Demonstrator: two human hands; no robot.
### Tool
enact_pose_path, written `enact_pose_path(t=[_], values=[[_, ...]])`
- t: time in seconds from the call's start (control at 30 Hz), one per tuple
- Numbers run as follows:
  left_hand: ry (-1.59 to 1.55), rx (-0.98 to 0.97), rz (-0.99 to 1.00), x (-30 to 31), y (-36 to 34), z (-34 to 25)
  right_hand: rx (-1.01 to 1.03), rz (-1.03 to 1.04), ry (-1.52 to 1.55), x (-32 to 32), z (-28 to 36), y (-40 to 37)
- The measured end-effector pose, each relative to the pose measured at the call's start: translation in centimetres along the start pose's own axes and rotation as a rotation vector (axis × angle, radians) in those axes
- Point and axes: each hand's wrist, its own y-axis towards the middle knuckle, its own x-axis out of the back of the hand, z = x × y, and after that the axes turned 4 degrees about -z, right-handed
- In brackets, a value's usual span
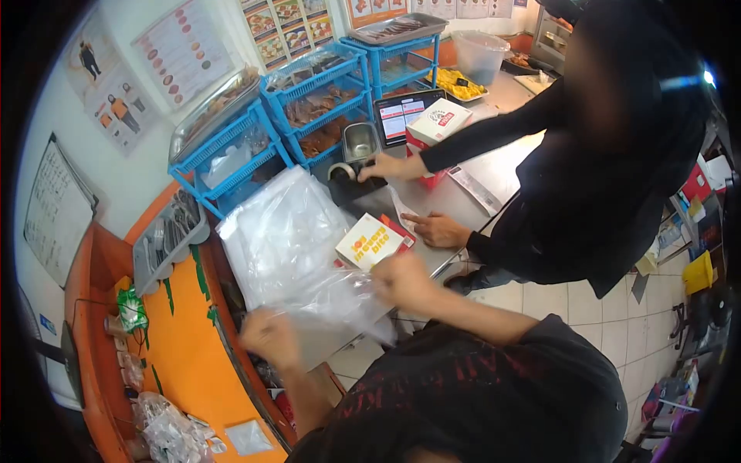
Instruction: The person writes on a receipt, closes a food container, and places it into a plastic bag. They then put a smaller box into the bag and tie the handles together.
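Note:
Between my two hands a clear plastic bag is stretched out over the front edge of the metal counter. My left hand, somewhat blurred, is closed on the bag's left side. On the other side my right hand grips it in a closed fist. A pile of clear plastic bags lies just beyond. Close to my right hand sits a white and red food box with yellow lettering.
Across the counter, a co-worker's hand reaches to a black tape dispenser; the other hand rests by a paper slip. Blue racks, a tablet and another box stand behind. A cutlery tray is left.

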Motion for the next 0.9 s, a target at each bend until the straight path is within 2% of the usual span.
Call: enact_pose_path(t=[0.03,0.07,0.1,0.13,0.17,0.2,0.27,0.3,0.33,0.37,0.4,0.43,0.47,0.5,0.53,0.6,0.63,0.67,0.7,0.73,0.77,0.8,0.83,0.87,0.9], values=[[0.069,0.045,-0.14,3.6,1.4,-0.6,-0.059,-0.025,0.074,1.1,-1.5,-0.1],[-0.126,0.109,-0.234,5.9,2.1,-1.6,-0.095,-0.008,-0.05,3.8,-0.4,0.5],[0.08,-0.007,-0.362,7.5,1.8,-1.8,0.202,-0.186,-0.166,6.1,0.1,0.7],[0.138,-0.138,-0.552,9.9,1.5,-0.3,0.366,-0.389,-0.247,7.3,-1.7,0.6],[0.099,0.012,-0.615,12.0,1.5,-0.8,0.143,-0.319,-0.226,10.3,0.8,0.3],[0.1,0.008,-0.614,12.3,1.3,-1.3,0.141,-0.321,-0.223,10.6,1.7,-0.4],[0.077,-0.005,-0.651,11.6,0.8,-2.9,-0.043,-0.36,0.397,11.5,3.3,-1.8],[0.058,0.087,-0.531,11.4,-0.3,-2.2,-0.186,-0.256,0.644,12.5,4.5,-2.9],[0.043,0.176,-0.386,10.5,-1.3,-2.0,-0.166,-0.253,0.638,13.3,5.8,-3.9],[0.022,0.259,-0.243,9.1,-2.2,-1.8,-0.396,-0.238,1.098,14.1,6.9,-4.8],[-0.198,0.417,-0.164,7.2,-3.8,-1.8,-0.635,-0.202,1.556,14.8,7.5,-5.5],[-0.486,0.649,-0.021,6.1,-5.6,-1.5,-0.619,-0.201,1.556,15.4,7.5,-6.2],[-0.895,0.764,0.056,5.4,-6.8,-2.9,-0.854,-0.305,1.602,15.9,7.5,-7.4],[-1.109,0.897,0.196,5.2,-8.6,-1.5,-1.106,-0.415,1.637,16.3,7.4,-9.1],[-1.089,0.91,0.213,5.5,-8.8,-3.1,-1.127,-0.432,1.646,16.4,6.6,-11.6],[-1.288,1.452,0.234,5.8,-9.2,-7.5,-1.159,-0.274,1.689,16.7,3.6,-17.5],[-1.29,1.448,0.285,6.1,-10.3,-8.2,-1.166,-0.234,1.679,17.5,2.7,-19.6],[-1.279,1.464,0.296,6.6,-11.6,-8.2,-1.239,-0.374,1.517,18.8,3.1,-20.1],[-1.394,1.533,0.876,6.9,-13.3,-7.7,-1.158,-0.421,1.746,20.6,2.3,-21.1],[-1.455,1.518,1.484,7.4,-14.6,-7.7,-1.051,-0.463,1.97,22.3,1.8,-21.8],[-1.338,1.33,1.805,7.9,-16.5,-8.7,-1.044,-0.47,1.961,23.1,2.2,-21.6],[-1.196,1.105,2.098,7.8,-17.9,-10.0,-1.102,-0.625,1.723,24.0,3.1,-20.9],[-1.254,1.142,2.008,7.8,-15.7,-10.6,-1.144,-0.769,1.478,24.8,3.7,-20.6],[-1.666,0.662,1.048,7.8,-17.4,-8.9,-1.128,-0.778,1.469,25.5,2.7,-21.7],[-1.756,0.577,0.978,7.3,-14.9,-8.4,-1.071,-0.302,1.374,26.0,0.9,-23.8]])
